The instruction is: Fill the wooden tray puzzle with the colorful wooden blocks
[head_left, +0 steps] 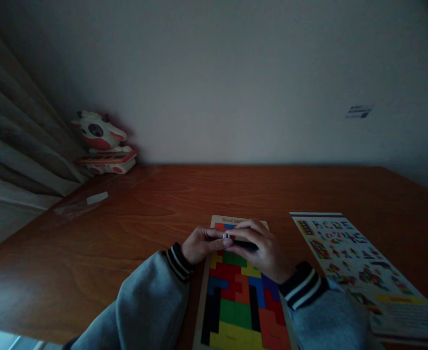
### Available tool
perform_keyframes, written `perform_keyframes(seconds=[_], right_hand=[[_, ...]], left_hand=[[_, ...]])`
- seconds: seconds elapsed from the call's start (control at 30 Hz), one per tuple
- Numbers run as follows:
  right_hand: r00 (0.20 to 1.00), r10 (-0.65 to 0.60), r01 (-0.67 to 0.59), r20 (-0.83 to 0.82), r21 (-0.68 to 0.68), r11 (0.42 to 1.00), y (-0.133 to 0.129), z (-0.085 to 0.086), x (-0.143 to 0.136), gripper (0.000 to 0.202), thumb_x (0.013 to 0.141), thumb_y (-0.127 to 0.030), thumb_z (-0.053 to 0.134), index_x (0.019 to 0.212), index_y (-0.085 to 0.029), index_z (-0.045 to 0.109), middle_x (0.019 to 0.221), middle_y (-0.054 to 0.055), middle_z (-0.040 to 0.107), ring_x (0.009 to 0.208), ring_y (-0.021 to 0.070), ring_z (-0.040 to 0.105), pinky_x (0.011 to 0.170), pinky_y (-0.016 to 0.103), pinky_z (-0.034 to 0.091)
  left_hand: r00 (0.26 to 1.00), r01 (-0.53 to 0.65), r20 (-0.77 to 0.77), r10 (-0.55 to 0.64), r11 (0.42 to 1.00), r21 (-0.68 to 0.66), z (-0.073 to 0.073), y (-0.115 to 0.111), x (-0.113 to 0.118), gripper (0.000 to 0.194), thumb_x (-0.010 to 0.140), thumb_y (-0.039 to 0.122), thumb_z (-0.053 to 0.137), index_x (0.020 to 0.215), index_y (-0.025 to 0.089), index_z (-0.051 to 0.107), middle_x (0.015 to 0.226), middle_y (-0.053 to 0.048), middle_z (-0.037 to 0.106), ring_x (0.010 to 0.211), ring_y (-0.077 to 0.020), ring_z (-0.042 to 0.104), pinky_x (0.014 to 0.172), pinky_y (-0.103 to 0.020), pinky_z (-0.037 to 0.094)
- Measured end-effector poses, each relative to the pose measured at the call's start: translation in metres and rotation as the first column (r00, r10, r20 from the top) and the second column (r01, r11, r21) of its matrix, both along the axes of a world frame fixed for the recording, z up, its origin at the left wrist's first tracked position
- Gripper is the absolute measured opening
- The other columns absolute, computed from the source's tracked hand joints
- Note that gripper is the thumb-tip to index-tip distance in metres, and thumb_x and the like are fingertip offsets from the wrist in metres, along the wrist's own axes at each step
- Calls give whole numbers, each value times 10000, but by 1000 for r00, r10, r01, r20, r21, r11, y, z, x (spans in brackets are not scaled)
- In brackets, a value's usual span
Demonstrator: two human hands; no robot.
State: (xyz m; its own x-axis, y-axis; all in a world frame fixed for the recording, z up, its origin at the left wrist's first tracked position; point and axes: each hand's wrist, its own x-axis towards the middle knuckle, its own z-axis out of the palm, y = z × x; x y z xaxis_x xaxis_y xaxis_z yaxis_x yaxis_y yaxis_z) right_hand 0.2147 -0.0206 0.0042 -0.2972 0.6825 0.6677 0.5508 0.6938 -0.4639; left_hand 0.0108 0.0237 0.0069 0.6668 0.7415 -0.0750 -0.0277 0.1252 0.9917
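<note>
A wooden puzzle board [235,313] with interlocking red, green, yellow, blue, black, orange and purple pieces lies on the table. Over its far part my two hands meet. My left hand [201,244] is closed, its thumb and fingertips pinching a small whitish item [226,236] too small to name. My right hand [263,248] touches the same item with its fingertips and has a dark, slim object [246,244] between thumb and fingers; what this is, I cannot make out.
A printed sheet [359,272] with colourful pictures lies right of the board. At the back left stands a cow-shaped toy keyboard [108,158], with clear plastic and a white label [97,198] before it. Curtains [17,131] hang at the left; a wall rises behind the table [155,209].
</note>
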Motion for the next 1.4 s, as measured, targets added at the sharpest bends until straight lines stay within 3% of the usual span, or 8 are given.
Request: perform_keyframes(seconds=[0.13, 0.27, 0.37, 0.57, 0.7, 0.83, 1.03, 1.4], right_hand=[[981, -34, 9, -191, -132, 991, 1, 4, 3, 279, 811, -361, 742, 1040, -249, 628, 1001, 43, 689, 893, 183, 666, 795, 350, 559], [856, -269, 97, -441, -374, 922, 6, 9, 12, 270, 803, -442, 724, 895, -216, 607, 844, 46, 706, 731, 171, 675, 667, 314, 571], [788, -372, 129, -490, -460, 879, 11, 13, 20, 295, 779, -461, 731, 893, -202, 648, 846, 62, 732, 767, 198, 703, 673, 328, 587], [896, -335, 163, -291, -487, 858, 17, 3, 28, 293, 857, -439, 631, 1022, -215, 723, 987, 84, 763, 891, 235, 724, 786, 391, 586], [961, -247, 152, -126, -506, 849, 18, -12, 25, 222, 892, -393, 599, 1003, -239, 714, 936, 52, 765, 850, 219, 722, 760, 369, 571], [980, -197, 167, -17, -463, 870, 19, -19, 22, 199, 917, -380, 577, 970, -237, 705, 909, 47, 735, 821, 209, 697, 748, 354, 550], [962, -242, 272, 127, -353, 895, 19, -21, 22, 179, 905, -364, 602, 947, -246, 730, 969, 70, 625, 937, 235, 624, 846, 403, 505], [974, -208, 224, 84, -409, 884, 21, -19, 31, 149, 875, -331, 641, 967, -259, 733, 977, 62, 633, 943, 229, 632, 871, 423, 513]], left_hand=[[999, -29, -23, 29, 999, -18, -2, 0, 1, 398, 744, 491, 772, 910, 129, 772, 890, -61, 748, 870, -194, 664, 904, -328, 488], [997, -67, -39, 65, 996, -62, -1, -1, 2, 430, 705, 484, 803, 939, 125, 766, 945, -80, 754, 905, -218, 678, 931, -360, 490], [996, -78, -46, 75, 994, -70, 2, -2, 3, 421, 683, 467, 822, 931, 132, 766, 974, -84, 755, 923, -222, 683, 947, -365, 489], [996, -71, -55, 68, 996, -48, 2, -2, 3, 406, 689, 462, 819, 934, 141, 772, 967, -83, 759, 917, -221, 689, 949, -368, 491], [995, -76, -69, 74, 997, -30, -1, -2, 3, 406, 695, 476, 810, 924, 143, 773, 940, -78, 759, 894, -221, 687, 933, -378, 495], [994, -77, -73, 76, 997, -17, -1, -2, 3, 413, 692, 481, 810, 922, 141, 775, 938, -75, 757, 895, -222, 682, 931, -368, 494], [995, -92, -48, 89, 994, -66, 2, -4, 4, 407, 668, 467, 830, 910, 144, 775, 917, -66, 759, 877, -212, 685, 919, -355, 500], [994, -92, -67, 88, 994, -55, 3, -3, 5, 419, 662, 496, 823, 879, 140, 774, 889, -68, 756, 873, -219, 684, 911, -366, 504]])
